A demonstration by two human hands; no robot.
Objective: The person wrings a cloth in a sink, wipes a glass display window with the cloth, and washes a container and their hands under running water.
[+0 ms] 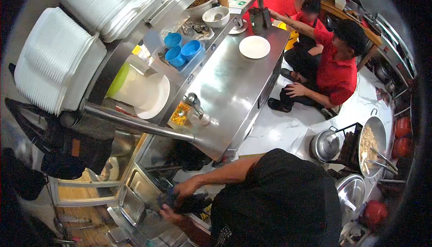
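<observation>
My right hand (188, 189) reaches to the left at the lower middle, its fingers closed on a dark blue bundle (168, 197) that looks like a cloth. Just below it, my left hand (174, 216) presses its fingers against the lower side of the same bundle. Blur hides the bundle's exact shape. Beside both hands is an open metal unit with a stainless lid or pan (135, 188). My black shirt (279, 202) fills the bottom middle.
A steel counter (225, 89) carries a white plate (254, 47). Blue cups (174, 56) and stacked white foam trays (56, 62) stand left. Two people in red shirts (335, 76) sit beyond. A wok of food (370, 145) and a lidded pot (325, 145) are at right.
</observation>
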